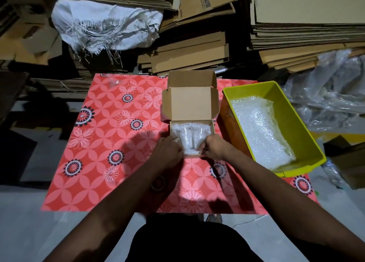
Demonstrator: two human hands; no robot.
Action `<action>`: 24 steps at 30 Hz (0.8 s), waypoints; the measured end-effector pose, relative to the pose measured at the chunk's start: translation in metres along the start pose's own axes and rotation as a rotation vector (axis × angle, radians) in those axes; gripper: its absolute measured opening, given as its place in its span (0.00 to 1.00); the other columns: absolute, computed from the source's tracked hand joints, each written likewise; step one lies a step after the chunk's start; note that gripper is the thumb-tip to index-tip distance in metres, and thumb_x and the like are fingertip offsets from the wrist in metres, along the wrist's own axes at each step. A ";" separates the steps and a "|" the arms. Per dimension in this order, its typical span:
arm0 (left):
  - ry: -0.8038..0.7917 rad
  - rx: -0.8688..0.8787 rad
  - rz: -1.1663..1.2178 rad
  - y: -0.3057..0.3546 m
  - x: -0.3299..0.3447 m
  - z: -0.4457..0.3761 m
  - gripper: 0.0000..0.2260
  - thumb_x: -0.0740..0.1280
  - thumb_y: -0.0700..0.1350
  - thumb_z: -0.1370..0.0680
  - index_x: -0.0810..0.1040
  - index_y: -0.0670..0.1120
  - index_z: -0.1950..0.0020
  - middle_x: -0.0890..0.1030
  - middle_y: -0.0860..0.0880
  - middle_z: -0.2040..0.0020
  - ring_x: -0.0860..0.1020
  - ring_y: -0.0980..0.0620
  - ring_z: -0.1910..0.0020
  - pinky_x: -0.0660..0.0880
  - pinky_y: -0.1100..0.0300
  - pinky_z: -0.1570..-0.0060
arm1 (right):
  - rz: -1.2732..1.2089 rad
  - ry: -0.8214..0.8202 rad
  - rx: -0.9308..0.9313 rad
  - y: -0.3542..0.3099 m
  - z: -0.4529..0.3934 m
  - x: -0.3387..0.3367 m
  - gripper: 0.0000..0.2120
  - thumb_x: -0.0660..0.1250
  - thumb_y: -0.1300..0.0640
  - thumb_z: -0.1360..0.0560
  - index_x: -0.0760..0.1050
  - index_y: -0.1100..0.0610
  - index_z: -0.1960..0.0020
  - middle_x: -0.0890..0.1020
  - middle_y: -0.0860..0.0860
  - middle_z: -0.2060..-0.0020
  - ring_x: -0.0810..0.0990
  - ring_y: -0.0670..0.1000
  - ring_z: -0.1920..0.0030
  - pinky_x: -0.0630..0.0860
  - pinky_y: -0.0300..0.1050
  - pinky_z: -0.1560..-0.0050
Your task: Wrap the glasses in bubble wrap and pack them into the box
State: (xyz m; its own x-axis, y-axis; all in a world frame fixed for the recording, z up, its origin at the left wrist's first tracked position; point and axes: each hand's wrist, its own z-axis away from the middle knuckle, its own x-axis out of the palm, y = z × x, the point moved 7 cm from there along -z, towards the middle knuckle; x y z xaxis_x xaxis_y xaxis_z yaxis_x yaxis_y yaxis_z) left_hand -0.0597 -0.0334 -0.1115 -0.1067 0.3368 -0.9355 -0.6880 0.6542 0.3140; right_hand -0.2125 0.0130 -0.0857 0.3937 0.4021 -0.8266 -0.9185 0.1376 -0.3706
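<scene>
Packing step: wrapped glasses (189, 138) sit inside the box (191, 103) on the tabletop (110, 135). Left hand (167, 152) and right hand (214, 148) both pinch the bubble wrap at the near edge, tucking it down. Next, probably: release, fold the lid shut.

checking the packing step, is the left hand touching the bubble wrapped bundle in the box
Touching. The head view shows the left hand's fingertips against the wrapped bundle inside the box.
</scene>
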 end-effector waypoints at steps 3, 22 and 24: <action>-0.007 -0.051 0.005 0.002 -0.008 -0.005 0.10 0.65 0.50 0.24 0.84 0.48 0.57 0.83 0.51 0.49 0.74 0.50 0.39 0.65 0.50 0.39 | -0.010 -0.010 0.077 0.005 -0.002 -0.006 0.07 0.70 0.65 0.29 0.86 0.57 0.58 0.86 0.46 0.62 0.80 0.44 0.59 0.70 0.32 0.56; -0.141 0.069 -0.163 0.006 -0.005 -0.010 0.10 0.70 0.47 0.25 0.85 0.58 0.46 0.79 0.52 0.38 0.69 0.46 0.33 0.62 0.47 0.39 | 0.408 -0.099 -0.016 -0.006 0.000 0.010 0.13 0.63 0.62 0.22 0.82 0.56 0.41 0.83 0.58 0.48 0.83 0.60 0.47 0.79 0.50 0.50; -0.138 0.149 -0.267 0.014 -0.003 -0.001 0.12 0.67 0.46 0.24 0.84 0.56 0.43 0.79 0.53 0.40 0.67 0.45 0.32 0.63 0.47 0.41 | 0.467 -0.134 -0.029 -0.007 0.002 0.012 0.14 0.62 0.62 0.21 0.79 0.57 0.38 0.81 0.58 0.45 0.81 0.60 0.44 0.78 0.50 0.48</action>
State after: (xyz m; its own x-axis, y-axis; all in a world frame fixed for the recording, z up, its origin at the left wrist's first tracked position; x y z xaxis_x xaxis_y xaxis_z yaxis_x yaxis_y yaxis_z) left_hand -0.0696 -0.0261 -0.1050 0.1685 0.2221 -0.9603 -0.5651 0.8200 0.0905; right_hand -0.2014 0.0183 -0.0921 -0.0699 0.5284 -0.8461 -0.9939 -0.1093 0.0138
